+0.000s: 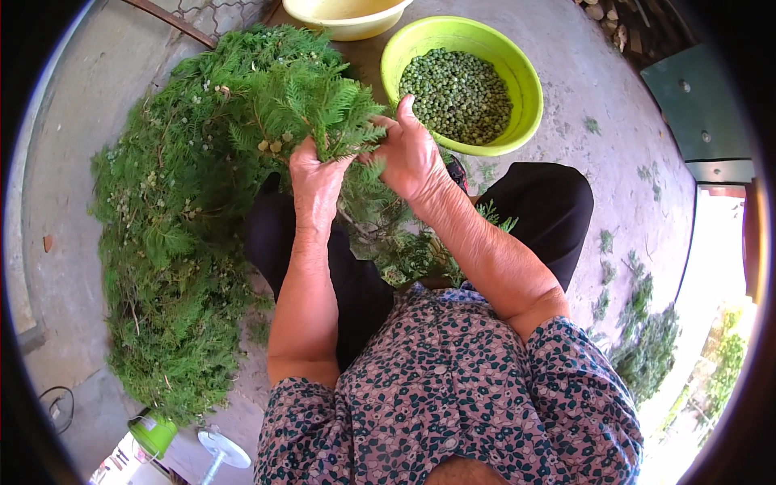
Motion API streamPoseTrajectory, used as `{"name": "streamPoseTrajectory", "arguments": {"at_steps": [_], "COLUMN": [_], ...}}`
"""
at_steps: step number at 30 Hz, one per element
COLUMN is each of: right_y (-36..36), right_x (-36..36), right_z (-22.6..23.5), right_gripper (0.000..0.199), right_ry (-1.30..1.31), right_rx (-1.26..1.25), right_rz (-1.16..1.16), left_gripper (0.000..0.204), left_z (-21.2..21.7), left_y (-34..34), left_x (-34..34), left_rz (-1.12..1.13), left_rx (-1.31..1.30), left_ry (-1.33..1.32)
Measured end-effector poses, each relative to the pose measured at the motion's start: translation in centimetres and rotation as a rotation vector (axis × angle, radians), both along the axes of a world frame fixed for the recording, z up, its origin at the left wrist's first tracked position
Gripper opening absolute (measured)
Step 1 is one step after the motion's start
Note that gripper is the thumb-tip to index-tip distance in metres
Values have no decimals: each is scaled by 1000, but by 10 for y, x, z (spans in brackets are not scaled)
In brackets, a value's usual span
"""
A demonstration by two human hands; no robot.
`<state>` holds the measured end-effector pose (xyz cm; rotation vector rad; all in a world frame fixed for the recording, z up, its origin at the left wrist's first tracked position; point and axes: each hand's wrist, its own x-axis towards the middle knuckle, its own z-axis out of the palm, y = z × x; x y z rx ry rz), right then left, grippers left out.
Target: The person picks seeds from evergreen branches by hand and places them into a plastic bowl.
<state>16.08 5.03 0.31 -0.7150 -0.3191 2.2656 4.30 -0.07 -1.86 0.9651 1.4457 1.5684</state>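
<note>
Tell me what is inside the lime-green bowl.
The lime-green bowl holds a heap of small round green berries. The bowl's bottom is covered by them; the right hand overlaps its near rim.

A feathery green sprig [327,113] stood upright between the two hands, its flat, fern-like fronds fanning out to the far side and a few small pale cones showing at its left. The left hand [314,182] gripped its stem from below; the right hand [411,153] pinched at its right edge, fingers spread among the fronds.
</note>
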Motion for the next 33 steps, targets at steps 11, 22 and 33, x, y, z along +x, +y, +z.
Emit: {"name": "streamPoseTrajectory", "arguments": {"at_steps": [11, 22, 33], "right_y": [-13, 6, 78], "right_x": [-7, 0, 86], "right_z": [18, -24, 11], "right_gripper": [60, 83, 92], "right_ry": [-162, 101, 305], "right_rx": [-1, -87, -146], "right_rz": [-31, -76, -673], "left_gripper": [18, 14, 24], "left_z": [2, 4, 7], "left_y": [0, -1, -4], "left_x": [8, -15, -27], "left_rz": [62, 10, -166], "left_rx": [-16, -162, -51], "left_ry": [560, -418, -789]}}
